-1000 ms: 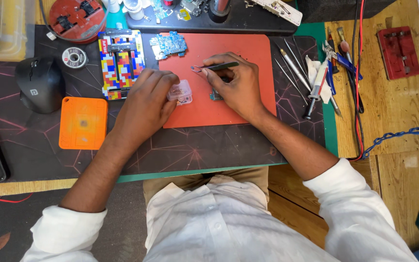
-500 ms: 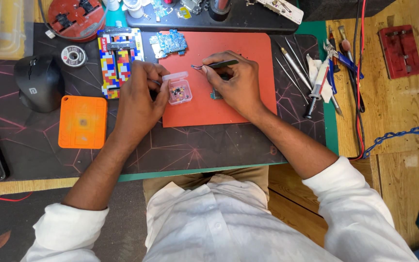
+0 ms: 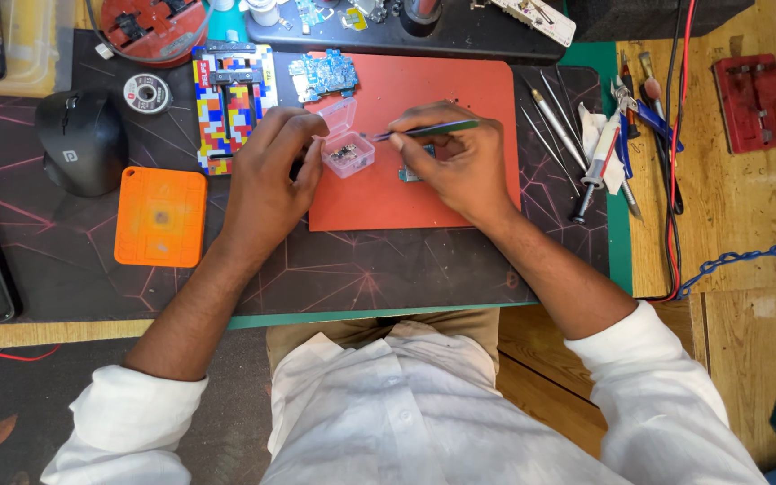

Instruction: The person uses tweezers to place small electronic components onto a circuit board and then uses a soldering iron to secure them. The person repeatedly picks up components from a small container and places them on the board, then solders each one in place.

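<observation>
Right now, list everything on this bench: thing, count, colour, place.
small parts box: 1, clear, lid open, on the red mat
tweezers: 1, dark, tips toward the box
red mat: 1, centre
blue circuit board: 1, mat's top edge
board holder: 1, multicoloured, left of mat
orange pad: 1, left
computer mouse: 1, black, far left
solder spool: 1, grey, above pad
hand tools: several, metal, right of mat
red jig: 1, wooden top at right
blue cable: 1, right
left hand: holds the box
right hand: grips the tweezers
</observation>
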